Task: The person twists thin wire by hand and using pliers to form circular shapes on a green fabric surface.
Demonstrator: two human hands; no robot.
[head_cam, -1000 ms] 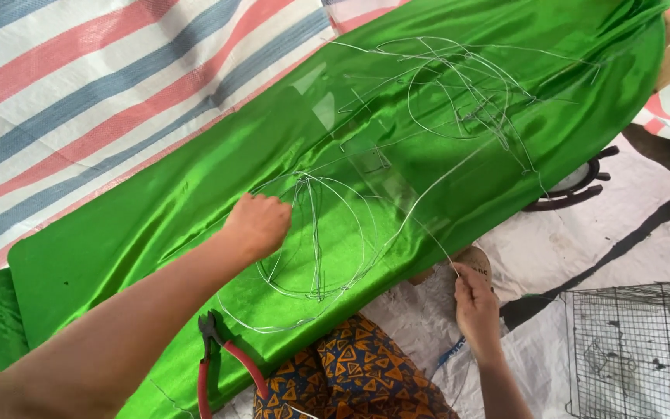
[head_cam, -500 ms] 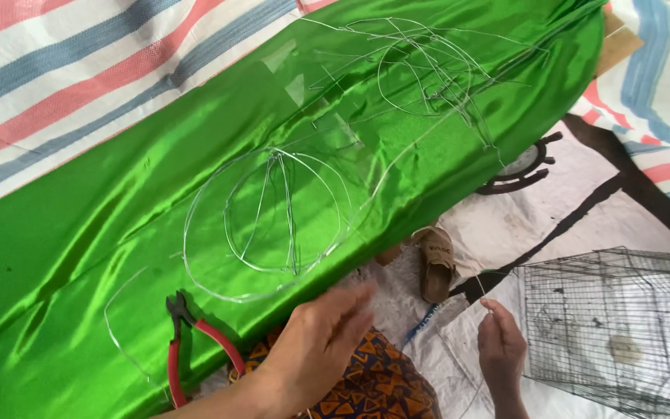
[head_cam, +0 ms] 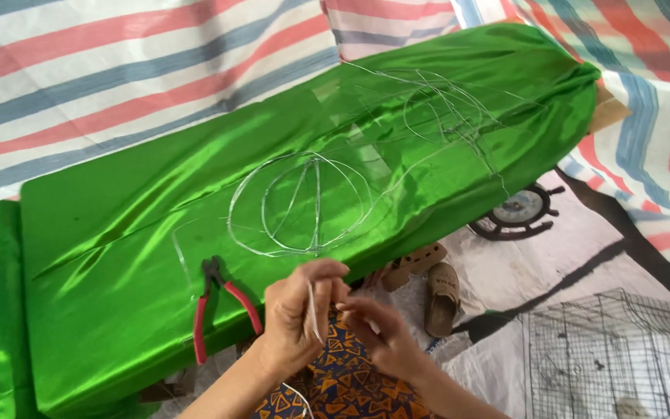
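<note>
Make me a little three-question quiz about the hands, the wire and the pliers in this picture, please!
1. True or false: the red-handled metal pliers lie on the shiny green satin cloth, with no hand touching them.
2. What do the left hand and right hand pinch between them?
A. a thin silvery wire strand
B. a brown sandal
C. a wire mesh cage
3. Fill in: the round silvery wire frame rests on the green cloth, just ____ the hands in the picture.

Key
1. True.
2. A.
3. Above.
</note>
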